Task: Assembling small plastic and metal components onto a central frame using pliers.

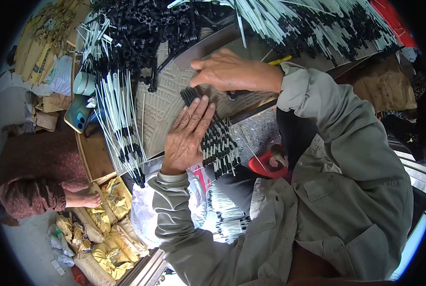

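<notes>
My left hand [189, 133] lies with its fingers stretched out flat over a row of thin pale rods with black parts [222, 145]. The row sits at the table's near edge, its lower ends reaching past it. Above those fingers, the row's black ridged end [190, 95] shows. My right hand [225, 71] is just beyond that end, its fingers curled inward. Whatever it may grip is hidden. A tool with a yellow handle [280, 60] lies beside my right wrist.
Black plastic parts [160, 24] are heaped at the back; loose pale rods [318, 28] pile at back right. Another rod bundle [120, 114] lies left, near a phone [77, 113] and a round container [84, 84]. A red bowl [268, 164] is below. Someone's bare foot [82, 199] rests near yellow packages [115, 195].
</notes>
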